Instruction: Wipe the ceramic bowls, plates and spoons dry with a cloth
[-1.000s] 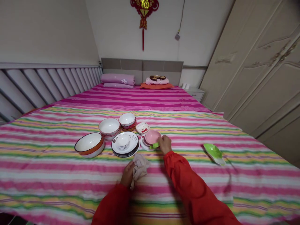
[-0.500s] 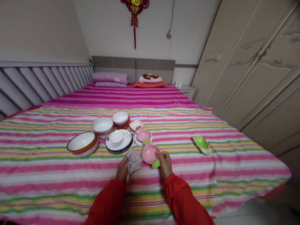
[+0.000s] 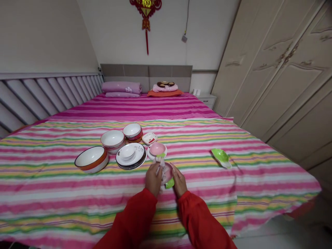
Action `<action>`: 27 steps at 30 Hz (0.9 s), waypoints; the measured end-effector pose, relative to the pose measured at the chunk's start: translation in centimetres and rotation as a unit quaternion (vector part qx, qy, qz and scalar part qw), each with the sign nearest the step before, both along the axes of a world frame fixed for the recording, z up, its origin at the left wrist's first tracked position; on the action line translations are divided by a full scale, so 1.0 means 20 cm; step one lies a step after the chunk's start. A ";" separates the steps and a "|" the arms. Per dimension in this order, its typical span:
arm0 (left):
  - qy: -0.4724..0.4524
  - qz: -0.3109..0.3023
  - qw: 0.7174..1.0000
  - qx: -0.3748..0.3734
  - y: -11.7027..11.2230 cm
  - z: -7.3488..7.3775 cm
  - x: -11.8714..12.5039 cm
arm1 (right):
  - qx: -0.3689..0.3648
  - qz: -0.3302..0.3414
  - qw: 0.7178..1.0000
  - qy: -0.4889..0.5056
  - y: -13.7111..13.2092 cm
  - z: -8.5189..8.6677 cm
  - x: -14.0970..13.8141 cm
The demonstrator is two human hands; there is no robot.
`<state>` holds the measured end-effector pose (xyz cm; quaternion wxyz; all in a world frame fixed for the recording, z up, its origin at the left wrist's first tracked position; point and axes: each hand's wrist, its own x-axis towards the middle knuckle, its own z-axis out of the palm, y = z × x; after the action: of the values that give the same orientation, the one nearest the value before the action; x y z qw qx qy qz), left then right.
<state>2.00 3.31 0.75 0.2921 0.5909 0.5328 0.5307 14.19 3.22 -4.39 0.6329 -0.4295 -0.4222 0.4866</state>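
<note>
My right hand grips the right edge of a small pink bowl with a green leaf-shaped handle. My left hand is closed on a pale cloth, which lies against the left side of that bowl and partly covers it. Just beyond my hands, a matching pink bowl rests on a small white plate. To its left, a stack of small white bowls sits on a pile of white plates with dark rims.
At the left stand a large bowl with an orange band, stacked white bowls and red-patterned bowls. A square dish lies behind the pink bowl. Off to the right is a green leaf-shaped dish. A striped sheet covers the bed.
My left hand has moved right with the cloth, from beside the pink bowl onto it. My right hand still holds the bowl's right edge.
</note>
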 end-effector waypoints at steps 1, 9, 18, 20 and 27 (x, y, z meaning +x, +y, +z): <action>0.033 -0.019 0.999 0.016 0.01 -0.02 0.03 | 0.002 0.003 1.000 -0.001 0.00 0.00 0.00; 0.168 -0.204 0.962 0.075 -0.01 -0.09 0.09 | -0.016 -0.006 0.999 0.033 0.02 -0.02 0.01; 0.545 -0.280 0.787 0.072 0.05 0.01 -0.13 | 0.018 0.003 1.000 -0.016 0.00 -0.01 0.01; 0.562 -0.264 0.778 0.098 0.06 0.03 -0.12 | 0.023 -0.001 1.000 -0.018 0.01 -0.02 0.01; 0.590 -0.250 0.734 0.226 0.13 -0.02 -0.09 | 0.014 -0.008 1.000 -0.009 0.03 -0.03 0.01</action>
<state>0.29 5.97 0.45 -0.1012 0.9458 0.2955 0.0883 14.46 3.78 -4.96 0.6394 -0.4280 -0.4310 0.4714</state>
